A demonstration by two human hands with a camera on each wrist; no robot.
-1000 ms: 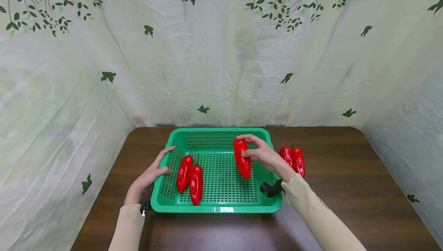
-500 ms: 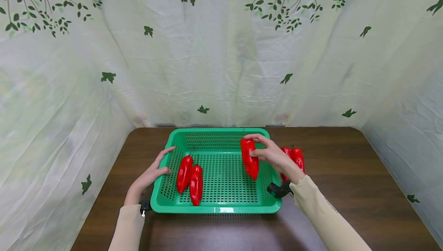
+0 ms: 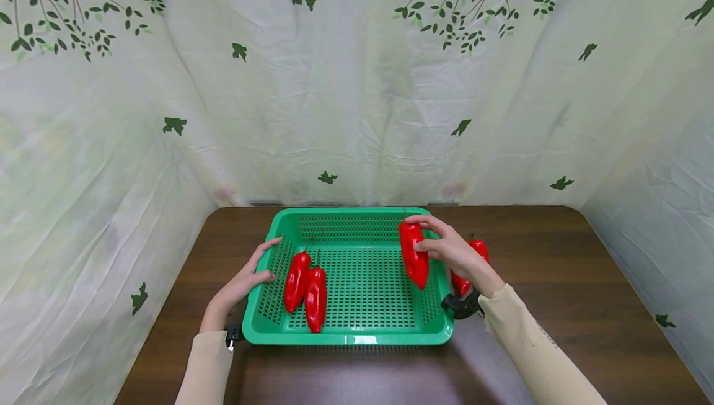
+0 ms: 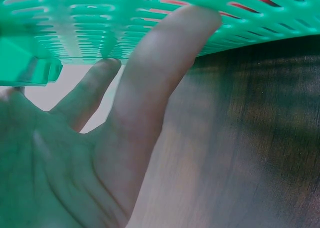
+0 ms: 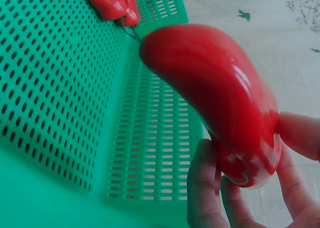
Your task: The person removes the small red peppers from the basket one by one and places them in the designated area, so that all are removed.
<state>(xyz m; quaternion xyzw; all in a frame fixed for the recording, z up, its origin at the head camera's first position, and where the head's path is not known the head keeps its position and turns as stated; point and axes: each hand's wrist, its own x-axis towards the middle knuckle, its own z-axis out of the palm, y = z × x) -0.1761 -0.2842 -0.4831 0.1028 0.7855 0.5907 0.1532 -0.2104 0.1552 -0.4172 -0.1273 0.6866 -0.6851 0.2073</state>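
My right hand (image 3: 449, 249) holds a red pepper (image 3: 414, 260) over the right part of a green plastic basket (image 3: 385, 338). Fingers and thumb grip the pepper (image 5: 210, 82) near one end in the right wrist view. Two more red peppers, one left (image 3: 297, 282) and one right (image 3: 315, 301), lie side by side in the basket's left part. At the basket's left side is my left hand (image 3: 240, 284), thumb and fingers extended and touching it. Its thumb (image 4: 155, 67) appears against the slotted green wall in the left wrist view.
Beyond the basket's right side, red peppers (image 3: 480, 249) lie on the brown wooden table (image 3: 558, 281), partly hidden by my right hand and wrist. A pale cloth (image 3: 357, 113) printed with leaves and birds hangs behind the table and along its sides.
My right hand has moved rightward with the red pepper, toward the basket's right side, and now covers more of the peppers on the table. My left hand stays in place.
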